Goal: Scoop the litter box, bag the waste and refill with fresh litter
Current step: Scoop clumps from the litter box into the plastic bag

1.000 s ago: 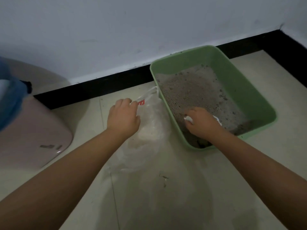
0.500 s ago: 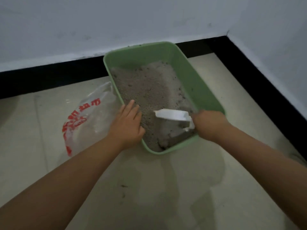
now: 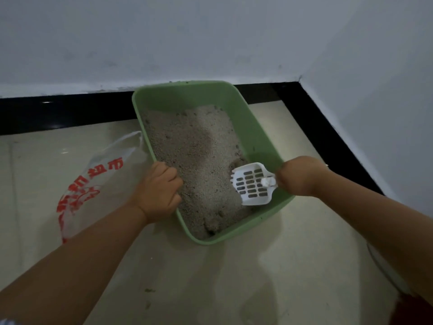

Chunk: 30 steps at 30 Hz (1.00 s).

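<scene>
A green litter box [image 3: 255, 127] holding grey litter [image 3: 196, 151] sits on the tiled floor against the wall. My left hand [image 3: 159, 191] grips the box's left rim, fingers curled over the edge. My right hand [image 3: 300, 177] holds the handle of a white slotted scoop [image 3: 253, 184], whose blade lies above the litter near the box's right side. A clear plastic bag with red print [image 3: 93, 184] lies crumpled on the floor just left of the box.
The box stands in a room corner with white walls and a black skirting board [image 3: 328, 127]. A pale rounded object [image 3: 384, 268] shows at the lower right behind my right forearm. Bare tile floor [image 3: 210, 277] lies in front.
My left hand let go of the bag and curled round the box's left rim. My right hand lifted the scoop out of the litter and turned its slotted face up. The view swung right.
</scene>
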### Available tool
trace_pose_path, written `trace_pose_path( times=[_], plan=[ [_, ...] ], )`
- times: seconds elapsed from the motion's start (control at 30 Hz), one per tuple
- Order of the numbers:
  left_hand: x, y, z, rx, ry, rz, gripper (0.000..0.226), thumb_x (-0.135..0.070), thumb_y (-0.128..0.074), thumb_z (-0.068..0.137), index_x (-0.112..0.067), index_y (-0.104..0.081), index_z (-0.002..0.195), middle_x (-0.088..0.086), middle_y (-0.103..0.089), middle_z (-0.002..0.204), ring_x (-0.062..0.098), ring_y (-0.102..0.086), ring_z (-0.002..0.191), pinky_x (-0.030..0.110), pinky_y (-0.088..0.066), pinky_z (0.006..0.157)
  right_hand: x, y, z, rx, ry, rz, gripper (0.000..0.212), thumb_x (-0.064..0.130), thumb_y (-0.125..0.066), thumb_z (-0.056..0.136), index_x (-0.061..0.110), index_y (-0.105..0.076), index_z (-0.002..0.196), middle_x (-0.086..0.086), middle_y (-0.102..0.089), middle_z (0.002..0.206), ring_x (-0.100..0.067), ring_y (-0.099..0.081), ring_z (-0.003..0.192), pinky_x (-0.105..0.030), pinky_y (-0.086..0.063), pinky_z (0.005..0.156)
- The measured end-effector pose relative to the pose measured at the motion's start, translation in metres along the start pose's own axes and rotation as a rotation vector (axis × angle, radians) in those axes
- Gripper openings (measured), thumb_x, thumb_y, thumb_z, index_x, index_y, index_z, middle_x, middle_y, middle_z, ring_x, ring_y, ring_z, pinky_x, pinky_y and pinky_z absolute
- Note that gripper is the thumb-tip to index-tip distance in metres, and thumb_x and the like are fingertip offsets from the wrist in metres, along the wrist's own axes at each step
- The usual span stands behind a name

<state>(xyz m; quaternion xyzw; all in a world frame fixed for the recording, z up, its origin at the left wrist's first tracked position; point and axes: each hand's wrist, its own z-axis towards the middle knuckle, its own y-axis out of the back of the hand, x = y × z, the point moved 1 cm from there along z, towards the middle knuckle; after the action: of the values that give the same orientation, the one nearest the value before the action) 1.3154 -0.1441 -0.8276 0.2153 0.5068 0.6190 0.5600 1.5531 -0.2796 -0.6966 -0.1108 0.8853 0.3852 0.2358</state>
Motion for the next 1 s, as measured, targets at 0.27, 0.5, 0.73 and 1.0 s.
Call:
trace_pose_path(
  times=[0.27, 0.5, 0.73, 1.0],
  plan=[
    [0.001, -0.002, 0.003, -0.031, -0.052, -0.006, 0.028, -0.020, -0.037, 0.069, -0.003, -0.048, 0.050, 0.011, -0.043, 0.055, 0.021, -0.025, 0.066, 0.033, -0.021, 0.062, 0.010, -0.010, 0.016, -0.047, 0.074, 0.072, 0.044, 0.037, -0.029, 0.094, 0.010, -0.064, 0.094, -0.009, -0.066, 0.089, -0.023, -0.050, 0.070, -0.030, -0.048, 0.073],
    [0.003, -0.008, 0.004, -0.062, -0.113, 0.028, 0.028, -0.020, -0.036, 0.069, -0.002, -0.049, 0.051, 0.013, -0.043, 0.056, 0.021, -0.026, 0.066, 0.033, -0.021, 0.063, 0.029, -0.020, 0.024, -0.042, 0.184, 0.192, 0.081, 0.061, -0.009, 0.079, 0.002, -0.063, 0.086, -0.017, -0.064, 0.084, -0.029, -0.056, 0.072, -0.037, -0.052, 0.073],
    [0.004, -0.010, 0.004, -0.061, -0.119, 0.054, 0.027, -0.021, -0.035, 0.069, -0.002, -0.048, 0.053, 0.014, -0.042, 0.057, 0.022, -0.026, 0.065, 0.034, -0.022, 0.063, 0.050, -0.032, 0.034, -0.047, 0.216, 0.463, 0.047, 0.044, -0.026, 0.085, 0.007, -0.053, 0.075, -0.013, -0.055, 0.073, -0.025, -0.048, 0.067, -0.036, -0.045, 0.065],
    [0.003, -0.007, 0.000, -0.057, -0.110, 0.066, 0.026, -0.020, -0.035, 0.068, -0.003, -0.046, 0.053, 0.013, -0.042, 0.057, 0.021, -0.025, 0.065, 0.033, -0.021, 0.062, 0.058, -0.053, 0.037, -0.152, 0.145, 0.667, 0.045, 0.043, -0.039, 0.085, 0.014, -0.031, 0.051, -0.004, -0.037, 0.052, -0.023, -0.037, 0.053, -0.031, -0.032, 0.052]
  ],
)
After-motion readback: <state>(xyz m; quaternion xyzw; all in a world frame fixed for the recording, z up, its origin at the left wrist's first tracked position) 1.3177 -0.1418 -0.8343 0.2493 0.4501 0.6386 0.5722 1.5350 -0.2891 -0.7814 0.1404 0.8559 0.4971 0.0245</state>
